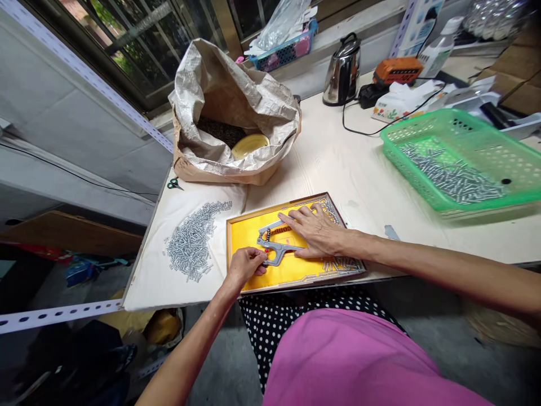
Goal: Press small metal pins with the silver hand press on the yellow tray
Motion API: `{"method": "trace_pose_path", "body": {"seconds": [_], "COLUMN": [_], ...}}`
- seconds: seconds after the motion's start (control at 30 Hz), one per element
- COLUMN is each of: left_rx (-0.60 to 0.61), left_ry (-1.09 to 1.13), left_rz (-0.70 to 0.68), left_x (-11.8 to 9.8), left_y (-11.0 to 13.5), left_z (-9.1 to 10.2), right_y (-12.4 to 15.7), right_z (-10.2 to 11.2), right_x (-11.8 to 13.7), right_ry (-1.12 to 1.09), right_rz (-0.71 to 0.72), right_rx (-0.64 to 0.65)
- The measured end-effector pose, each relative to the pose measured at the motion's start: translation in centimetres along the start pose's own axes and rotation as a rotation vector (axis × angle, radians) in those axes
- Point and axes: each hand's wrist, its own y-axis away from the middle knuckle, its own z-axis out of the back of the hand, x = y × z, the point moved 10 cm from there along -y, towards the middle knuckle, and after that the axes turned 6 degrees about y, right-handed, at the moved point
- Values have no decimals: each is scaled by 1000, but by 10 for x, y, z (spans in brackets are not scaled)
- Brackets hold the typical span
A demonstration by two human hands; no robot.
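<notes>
A grey metal plier-shaped hand press (pixel 276 245) lies on a yellow board in a wooden tray (pixel 296 276). My left hand (pixel 245 266) grips the press's lower end, near a small dark part at its jaw. My right hand (pixel 315 231) lies flat across the press's upper arm, fingers spread. Small silver metal pieces line the tray's far and right edges. Beside the tray, many more form a loose heap (pixel 192 239) on a white cloth (pixel 146 270). The hands hide part of the press.
A green plastic basket (pixel 460 163) holds similar metal pieces at right. A brown paper sack (pixel 236 118) stands at the back, with small scissors (pixel 174 184) near it. A steel kettle (pixel 342 70), tissue box (pixel 401 101) and black cable (pixel 363 129) sit behind on the pale table (pixel 350 163).
</notes>
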Motion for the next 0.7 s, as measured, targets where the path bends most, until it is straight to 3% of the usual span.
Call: {"method": "trace_pose_path", "body": {"seconds": [0.3, 0.7], "left_rx": [20, 2], "left_ry": [36, 27], "left_rz": [-6, 20], "left_x": [1, 6], "left_y": [0, 0], "left_z": [0, 2], "right_y": [-7, -1], "right_z": [-2, -5], "right_x": [-19, -3], "right_ry": [-60, -2], "right_rz": [-81, -32], "right_rx": [-88, -27]}}
